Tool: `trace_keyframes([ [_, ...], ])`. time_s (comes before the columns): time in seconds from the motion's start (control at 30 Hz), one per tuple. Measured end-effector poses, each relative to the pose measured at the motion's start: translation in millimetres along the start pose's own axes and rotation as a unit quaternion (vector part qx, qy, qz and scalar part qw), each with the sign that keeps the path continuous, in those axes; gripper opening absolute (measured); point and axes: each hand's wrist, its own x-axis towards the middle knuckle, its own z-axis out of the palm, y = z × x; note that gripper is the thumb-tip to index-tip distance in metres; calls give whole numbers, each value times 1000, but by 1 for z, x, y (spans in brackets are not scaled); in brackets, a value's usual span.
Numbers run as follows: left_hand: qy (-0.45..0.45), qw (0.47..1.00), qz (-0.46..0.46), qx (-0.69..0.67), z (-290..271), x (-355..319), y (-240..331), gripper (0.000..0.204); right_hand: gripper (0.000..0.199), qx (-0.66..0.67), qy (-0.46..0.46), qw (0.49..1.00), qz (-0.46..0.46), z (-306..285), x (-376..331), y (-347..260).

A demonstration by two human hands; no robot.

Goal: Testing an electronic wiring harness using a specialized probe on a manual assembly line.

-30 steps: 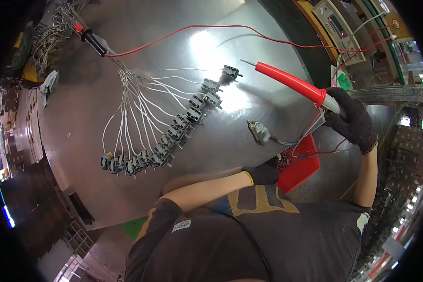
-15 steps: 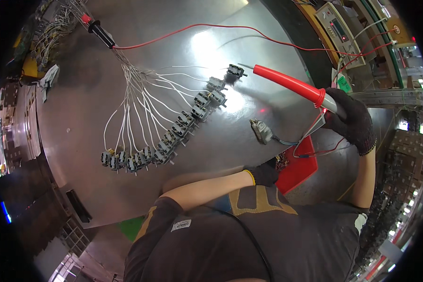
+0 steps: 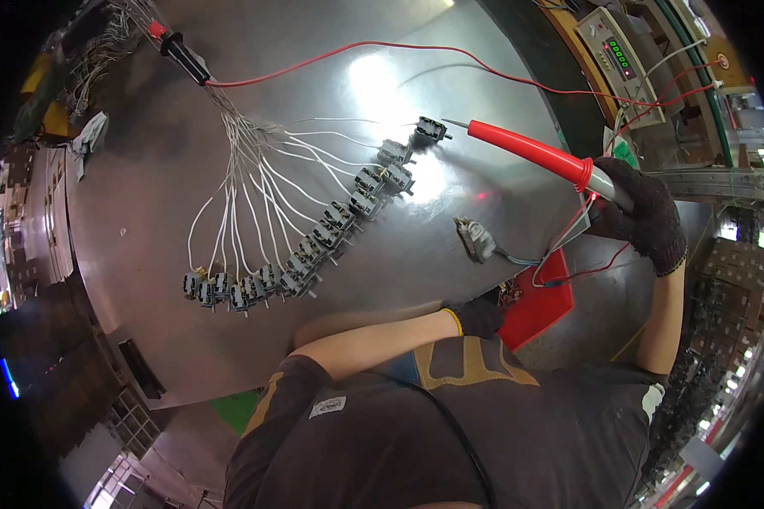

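Note:
My right hand [image 3: 649,212], in a dark knitted glove, is closed round the grey rear end of a red test probe [image 3: 526,154]. The probe's thin metal tip reaches left to the farthest dark switch block [image 3: 431,129], at or very near its pin. Several similar grey-black switch blocks [image 3: 335,219] lie in a curved row on the metal table, with white wires [image 3: 272,182] fanning out to a bundle. My left hand [image 3: 481,316], also gloved, rests low at the table edge beside a red bin [image 3: 547,310]; its fingers are hidden.
A black clip with a red end [image 3: 182,59] sits on the wire bundle, trailing a red cable [image 3: 365,44]. A meter with lit digits [image 3: 617,64] stands at the far right. A grey connector [image 3: 475,240] with a cable lies near the bin. A pale cloth [image 3: 89,140] hangs at left.
The meter's display has gone from red to green digits. The probe and my right hand have shifted only slightly to the right in the picture; my left hand stays put.

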Motion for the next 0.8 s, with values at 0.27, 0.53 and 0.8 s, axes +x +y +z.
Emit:
trace_keyframes([
  [0.27, 4, 999, 14, 31, 6, 4, -2, 22, 58, -7, -34, 999, 27, 0, 7, -1],
  [0.53, 7, 1000, -3, 18, 3, 1, 0, 25, 58, -19, -33, 999, 8, -1, 7, -1],
  [0.8, 20, 1000, 2, 1, 5, 4, -2, 42, 57, -15, -37, 999, -9, -1, 5, 0],
])
